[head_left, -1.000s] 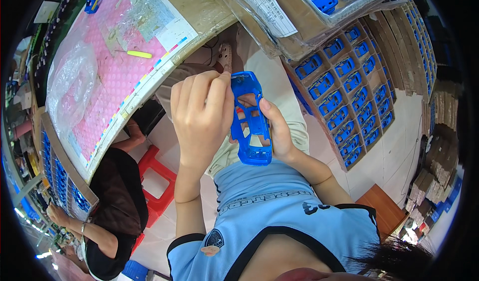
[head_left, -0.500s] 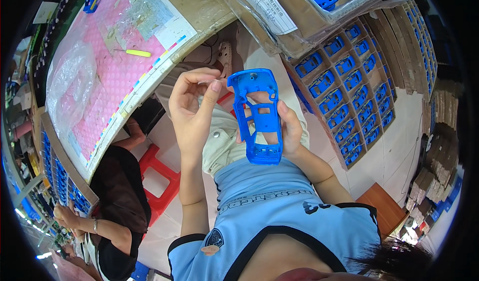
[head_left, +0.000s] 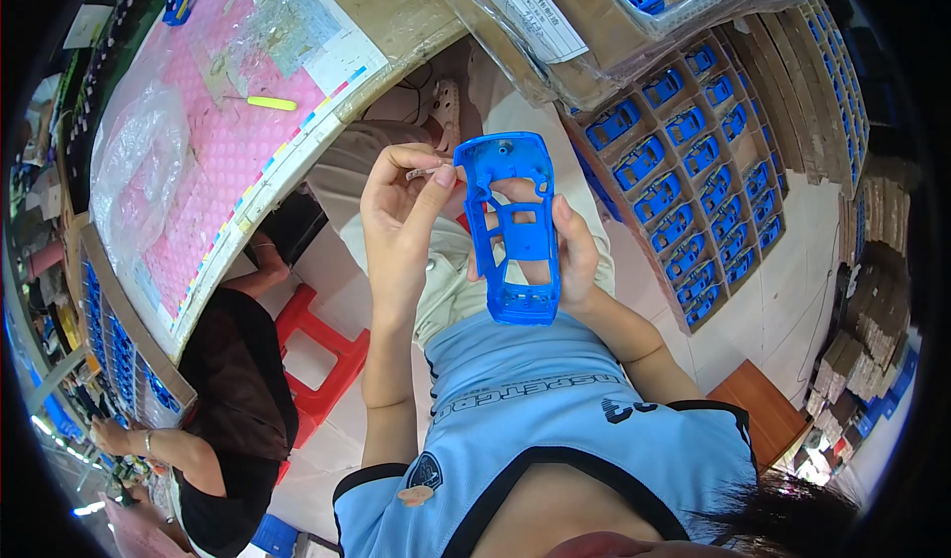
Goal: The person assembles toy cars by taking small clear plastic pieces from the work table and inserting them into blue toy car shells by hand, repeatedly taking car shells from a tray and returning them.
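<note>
In the middle of the view is a blue plastic toy car body shell [head_left: 526, 242], its hollow inside facing me and its window openings showing through. My right hand [head_left: 579, 248] grips the shell along its right edge, thumb on the near side and the other fingers mostly hidden behind. Beside the shell's upper left edge, my left hand [head_left: 401, 216] pinches a small clear plastic piece [head_left: 421, 173] between thumb and fingertips. Whether that piece touches the shell, I cannot tell.
A table covered with pink bubble wrap [head_left: 213, 162] curves along the left, bearing a yellow-handled tool [head_left: 271, 102] and a crumpled clear bag [head_left: 144, 177]. Divided cardboard trays [head_left: 644, 223] of blue car shells stand at right. A co-worker [head_left: 233, 390] sits at lower left near a red stool [head_left: 332, 385].
My left hand has moved right with the clear piece, closer to the shell's upper left edge. The shell and my right hand stay nearly in place. The co-worker's arm has shifted slightly.
</note>
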`<action>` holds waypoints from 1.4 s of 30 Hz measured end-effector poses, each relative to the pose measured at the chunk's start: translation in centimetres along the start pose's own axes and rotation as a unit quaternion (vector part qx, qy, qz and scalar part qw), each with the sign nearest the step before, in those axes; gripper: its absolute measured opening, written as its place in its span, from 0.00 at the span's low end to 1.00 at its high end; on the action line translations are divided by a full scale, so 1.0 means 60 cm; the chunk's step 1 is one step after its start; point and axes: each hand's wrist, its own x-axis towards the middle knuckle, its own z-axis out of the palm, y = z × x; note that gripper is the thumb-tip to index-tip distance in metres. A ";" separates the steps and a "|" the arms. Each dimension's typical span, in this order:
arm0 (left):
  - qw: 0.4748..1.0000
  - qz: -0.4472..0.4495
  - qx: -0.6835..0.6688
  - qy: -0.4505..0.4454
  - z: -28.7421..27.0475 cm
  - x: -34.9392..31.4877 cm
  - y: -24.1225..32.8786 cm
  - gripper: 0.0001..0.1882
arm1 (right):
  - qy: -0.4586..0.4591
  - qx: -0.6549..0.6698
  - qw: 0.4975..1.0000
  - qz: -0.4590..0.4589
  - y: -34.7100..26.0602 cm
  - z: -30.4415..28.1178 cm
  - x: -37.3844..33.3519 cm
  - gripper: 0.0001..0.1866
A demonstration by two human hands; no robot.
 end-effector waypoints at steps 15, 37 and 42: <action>0.854 0.126 0.504 -0.011 -0.006 -0.003 0.059 0.04 | -0.002 -0.060 0.998 0.005 -0.002 -0.001 0.004 0.36; 0.792 0.385 0.472 0.045 0.017 0.006 0.061 0.10 | 0.009 -0.042 0.999 0.025 -0.001 0.010 0.010 0.34; 0.795 0.374 0.477 0.032 0.030 0.011 0.040 0.11 | 0.032 -0.014 0.999 -0.007 -0.001 0.017 0.010 0.29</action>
